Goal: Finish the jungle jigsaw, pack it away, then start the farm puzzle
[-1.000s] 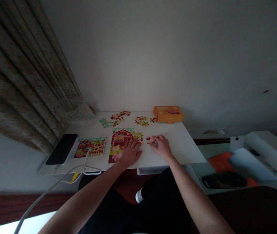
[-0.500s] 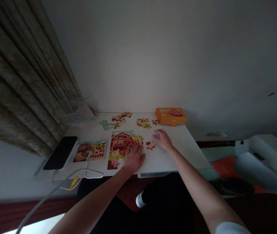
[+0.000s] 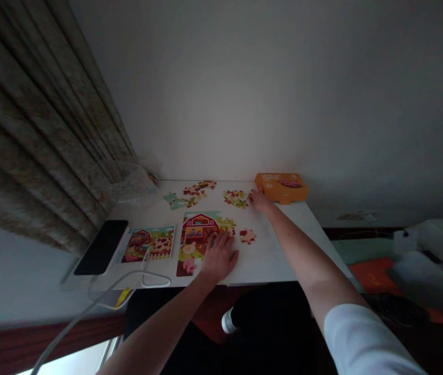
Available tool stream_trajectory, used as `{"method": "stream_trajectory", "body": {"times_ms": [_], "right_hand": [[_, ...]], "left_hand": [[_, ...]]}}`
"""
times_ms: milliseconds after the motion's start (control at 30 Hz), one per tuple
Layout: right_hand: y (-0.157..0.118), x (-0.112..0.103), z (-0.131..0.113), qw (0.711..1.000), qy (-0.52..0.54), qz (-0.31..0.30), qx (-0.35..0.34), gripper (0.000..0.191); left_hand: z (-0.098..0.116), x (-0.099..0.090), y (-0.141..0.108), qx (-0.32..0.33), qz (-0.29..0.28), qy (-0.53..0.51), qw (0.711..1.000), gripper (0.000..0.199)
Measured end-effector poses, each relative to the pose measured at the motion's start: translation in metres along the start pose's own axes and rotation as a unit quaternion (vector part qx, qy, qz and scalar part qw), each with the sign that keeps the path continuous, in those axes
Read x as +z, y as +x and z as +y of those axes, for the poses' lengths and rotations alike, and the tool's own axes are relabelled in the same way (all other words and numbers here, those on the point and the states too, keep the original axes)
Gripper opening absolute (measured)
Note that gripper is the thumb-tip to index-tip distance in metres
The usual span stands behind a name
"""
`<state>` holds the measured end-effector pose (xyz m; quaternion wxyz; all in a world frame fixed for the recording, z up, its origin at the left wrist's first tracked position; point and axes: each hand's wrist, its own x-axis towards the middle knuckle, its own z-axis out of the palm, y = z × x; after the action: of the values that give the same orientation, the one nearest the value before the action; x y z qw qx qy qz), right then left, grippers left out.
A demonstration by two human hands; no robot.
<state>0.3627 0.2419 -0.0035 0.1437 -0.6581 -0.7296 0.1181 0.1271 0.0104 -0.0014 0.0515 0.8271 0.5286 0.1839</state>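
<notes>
Your right hand (image 3: 260, 200) has moved up the tabletop, away from the loose jigsaw piece (image 3: 247, 236), and now sits at the far edge, just beside the orange puzzle box (image 3: 281, 187).

"What are its fingers (image 3: 253, 196) doing?"

They're drawn together and reach toward the right end of the nearer cluster of loose pieces (image 3: 236, 198). You may have a small piece between your fingertips, but the view is too dark and small for me to tell.

"And the left?"

Your left hand (image 3: 219, 255) lies over the lower right part of the partly built farm jigsaw (image 3: 200, 242), with its fingers spread and slightly curled. It doesn't visibly grip anything.

"Where's everything else?"

The barn jigsaw sits near the tabletop's front edge, around the middle. The single loose piece lies just to its right. Further back, a second cluster of pieces (image 3: 194, 190) and some teal pieces (image 3: 175, 201) sit along the far edge. Left of the jigsaw lies a farm picture card (image 3: 149, 243), with a black phone (image 3: 101, 247) beyond it at the left edge. A white cable (image 3: 143, 276) runs over the front edge, and a clear plastic bag (image 3: 133, 183) sits at the far left corner against a curtain (image 3: 37, 130).
</notes>
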Motion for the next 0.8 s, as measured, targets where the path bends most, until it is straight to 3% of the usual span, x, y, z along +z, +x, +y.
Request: {"method": "stream_trajectory", "body": {"times_ms": [233, 400, 500, 667, 800], "right_hand": [[-0.029, -0.011, -0.001, 0.994, 0.031, -0.082, 0.057, 0.042], [-0.065, -0.02, 0.011, 0.992, 0.083, -0.068, 0.063, 0.026], [-0.086, -0.026, 0.022, 0.978, 0.183, -0.039, 0.09, 0.018], [-0.127, -0.031, 0.032, 0.925, 0.348, -0.006, 0.15, 0.022], [-0.161, -0.022, 0.02, 0.901, 0.412, 0.011, 0.137, 0.051]], "left_hand": [[0.0, 0.002, 0.001, 0.0, 0.001, 0.002, 1.0, 0.035], [-0.001, 0.003, 0.001, 0.002, -0.003, 0.005, 1.0, 0.037], [-0.001, 0.003, 0.001, 0.009, -0.005, 0.008, 1.0, 0.037], [-0.001, 0.004, 0.0, 0.031, 0.003, 0.026, 0.999, 0.038], [0.003, 0.004, 0.002, 0.085, -0.014, 0.029, 0.996, 0.041]]}}
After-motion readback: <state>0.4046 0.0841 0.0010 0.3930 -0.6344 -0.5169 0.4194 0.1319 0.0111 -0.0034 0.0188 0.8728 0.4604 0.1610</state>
